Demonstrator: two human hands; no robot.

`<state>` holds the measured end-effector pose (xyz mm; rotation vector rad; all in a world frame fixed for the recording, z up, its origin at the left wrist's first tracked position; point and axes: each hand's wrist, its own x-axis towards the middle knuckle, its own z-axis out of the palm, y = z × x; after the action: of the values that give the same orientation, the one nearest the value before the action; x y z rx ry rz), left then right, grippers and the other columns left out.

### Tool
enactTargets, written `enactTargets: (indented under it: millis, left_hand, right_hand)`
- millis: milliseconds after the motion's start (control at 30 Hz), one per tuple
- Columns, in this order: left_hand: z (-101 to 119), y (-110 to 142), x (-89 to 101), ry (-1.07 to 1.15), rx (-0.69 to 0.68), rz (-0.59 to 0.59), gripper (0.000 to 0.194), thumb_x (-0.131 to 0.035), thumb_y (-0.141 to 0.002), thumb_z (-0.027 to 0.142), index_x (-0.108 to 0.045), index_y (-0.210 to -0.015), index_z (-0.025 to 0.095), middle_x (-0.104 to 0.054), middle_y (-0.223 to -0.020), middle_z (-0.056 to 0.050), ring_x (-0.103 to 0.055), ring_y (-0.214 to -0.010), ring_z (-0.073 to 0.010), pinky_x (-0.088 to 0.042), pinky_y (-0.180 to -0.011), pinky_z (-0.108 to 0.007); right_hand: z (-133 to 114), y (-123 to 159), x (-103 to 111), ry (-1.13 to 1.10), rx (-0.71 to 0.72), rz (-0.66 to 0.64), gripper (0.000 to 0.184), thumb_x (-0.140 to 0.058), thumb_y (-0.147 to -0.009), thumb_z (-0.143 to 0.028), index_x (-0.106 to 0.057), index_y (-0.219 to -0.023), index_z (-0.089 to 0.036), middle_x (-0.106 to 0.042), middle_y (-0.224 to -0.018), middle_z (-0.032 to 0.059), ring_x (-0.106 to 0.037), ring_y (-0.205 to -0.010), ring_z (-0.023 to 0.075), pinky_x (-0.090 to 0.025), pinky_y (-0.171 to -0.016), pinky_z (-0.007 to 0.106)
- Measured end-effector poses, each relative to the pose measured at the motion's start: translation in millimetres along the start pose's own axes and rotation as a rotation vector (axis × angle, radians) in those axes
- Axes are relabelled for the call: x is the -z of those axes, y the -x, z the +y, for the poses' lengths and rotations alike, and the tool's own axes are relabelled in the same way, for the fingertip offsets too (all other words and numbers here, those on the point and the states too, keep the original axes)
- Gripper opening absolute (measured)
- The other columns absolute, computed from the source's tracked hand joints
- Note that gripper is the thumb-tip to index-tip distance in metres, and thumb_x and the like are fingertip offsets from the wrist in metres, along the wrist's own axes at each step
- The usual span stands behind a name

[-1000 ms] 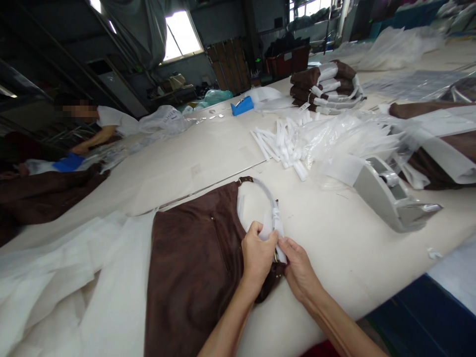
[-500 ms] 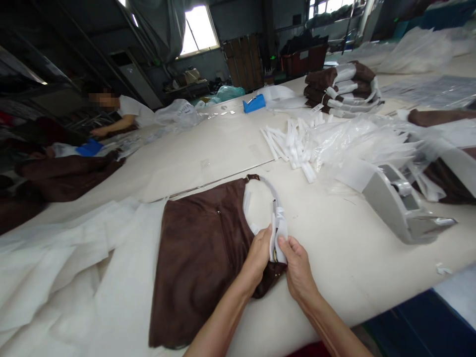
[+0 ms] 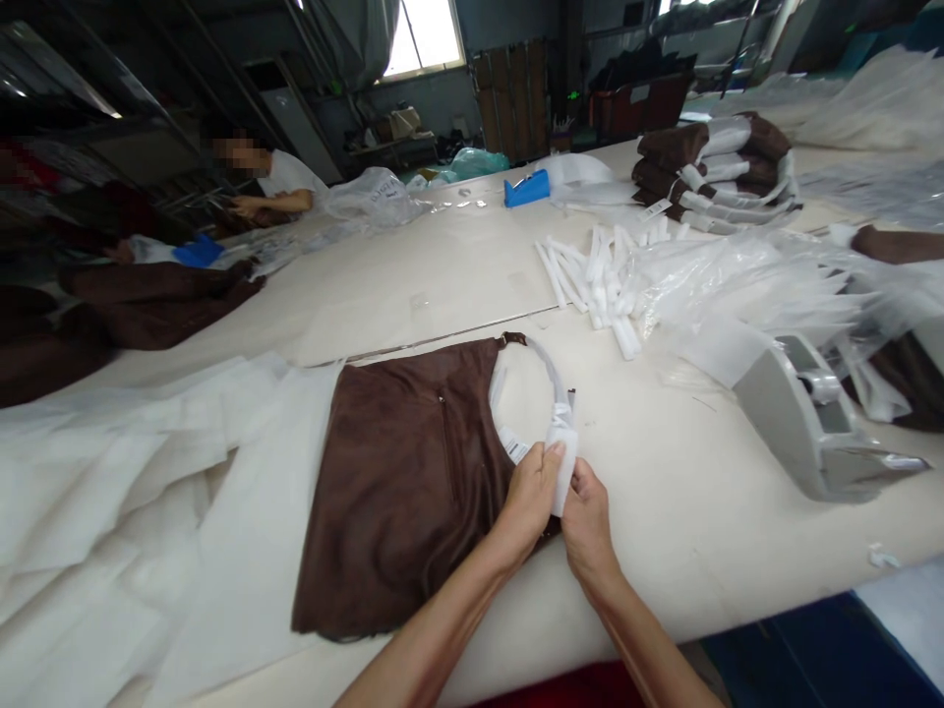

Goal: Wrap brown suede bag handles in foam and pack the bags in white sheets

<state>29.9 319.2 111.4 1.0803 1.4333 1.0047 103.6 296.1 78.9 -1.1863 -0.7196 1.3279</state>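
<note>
A dark brown handbag (image 3: pixel 398 472) lies flat on the pale table, its zip facing up. Its curved strap (image 3: pixel 546 359) is covered in white wrapping and loops out to the right. Around the strap's lower part is a white foam sheet (image 3: pixel 564 462). My left hand (image 3: pixel 532 492) presses that sheet from the left, thumb on top and fingers closed. On the other side my right hand (image 3: pixel 588 511) grips the sheet's right edge with bent fingers. A white label (image 3: pixel 514 447) shows inside the bag's opening. The buckle end beneath my hands is mostly hidden.
A grey tape dispenser (image 3: pixel 818 433) stands at the right. Beyond the bag lie white foam strips (image 3: pixel 590 280) and clear plastic bags (image 3: pixel 708 280). Stacked brown bags (image 3: pixel 715 172) and a blue dispenser (image 3: pixel 527 189) sit farther back. White sheets (image 3: pixel 147 511) cover the left; a person (image 3: pixel 276 187) works beyond.
The foam sheet, standing open with a gap half a second ago, is now folded over the strap. My left thumb has moved onto its top. The view has shifted slightly.
</note>
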Motion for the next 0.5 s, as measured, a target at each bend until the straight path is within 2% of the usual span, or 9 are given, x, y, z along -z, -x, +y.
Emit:
enactTargets:
  millis: [100,200,267,367,433,500]
  left_hand:
    - [-1.5,-3.4,-2.5,-0.003,0.033,0.039,0.037,-0.063,-0.082,0.051,-0.052,-0.065,0.02,-0.051,-0.063,0.001,-0.044,-0.06,-0.0141,-0.033,-0.054,-0.024]
    - [0.6,-4.6,-3.3,-0.004,0.053,0.065,0.035,-0.062,-0.081,0.047,-0.051,-0.064,0.02,-0.051,-0.061,0.001,-0.044,-0.058,-0.013,-0.032,-0.051,-0.023]
    - [2.7,-4.1,-2.6,0.005,0.057,0.064,0.034,-0.059,-0.082,0.048,-0.052,-0.067,0.019,-0.057,-0.064,0.0,-0.049,-0.058,-0.0135,-0.035,-0.051,-0.022]
    - [3.8,-3.6,-0.7,0.013,0.061,0.038,0.036,-0.052,-0.086,0.051,-0.057,-0.077,0.017,-0.067,-0.074,-0.005,-0.057,-0.059,-0.0152,-0.041,-0.053,-0.024]
    - [1.7,-4.7,-0.3,-0.005,0.059,0.024,0.036,-0.051,-0.086,0.05,-0.059,-0.079,0.016,-0.068,-0.074,-0.005,-0.057,-0.058,-0.0152,-0.042,-0.052,-0.024]
    - [-2.2,-7.1,-1.2,-0.042,0.049,0.027,0.033,-0.055,-0.084,0.049,-0.057,-0.075,0.017,-0.064,-0.069,-0.003,-0.054,-0.059,-0.0142,-0.039,-0.052,-0.023]
  right_hand:
    - [-0.6,-0.5,0.3,-0.002,-0.009,-0.001,0.019,-0.067,-0.078,-0.038,-0.058,-0.074,-0.022,-0.061,-0.07,-0.0026,-0.051,-0.069,0.0162,-0.042,-0.065,0.028]
    - [-6.1,0.3,2.3,-0.031,-0.057,-0.037,0.02,-0.071,-0.076,-0.038,-0.063,-0.078,-0.02,-0.064,-0.072,-0.0014,-0.053,-0.07,0.0166,-0.043,-0.066,0.028]
    - [-13.1,1.8,7.9,-0.097,-0.111,-0.111,0.022,-0.074,-0.074,-0.037,-0.068,-0.085,-0.019,-0.068,-0.081,0.0013,-0.057,-0.077,0.0186,-0.046,-0.071,0.029]
    - [-25.6,4.0,22.2,-0.286,-0.252,-0.299,0.03,-0.075,-0.073,-0.036,-0.073,-0.096,-0.017,-0.071,-0.098,0.0061,-0.06,-0.09,0.0218,-0.048,-0.078,0.031]
    - [-32.0,3.7,31.1,-0.37,-0.351,-0.371,0.032,-0.074,-0.076,-0.041,-0.074,-0.097,-0.016,-0.072,-0.098,0.0078,-0.061,-0.089,0.0214,-0.049,-0.078,0.031]
    - [-34.9,1.2,35.7,-0.346,-0.39,-0.371,0.033,-0.074,-0.079,-0.047,-0.074,-0.094,-0.017,-0.072,-0.09,0.0071,-0.061,-0.081,0.019,-0.049,-0.073,0.03]
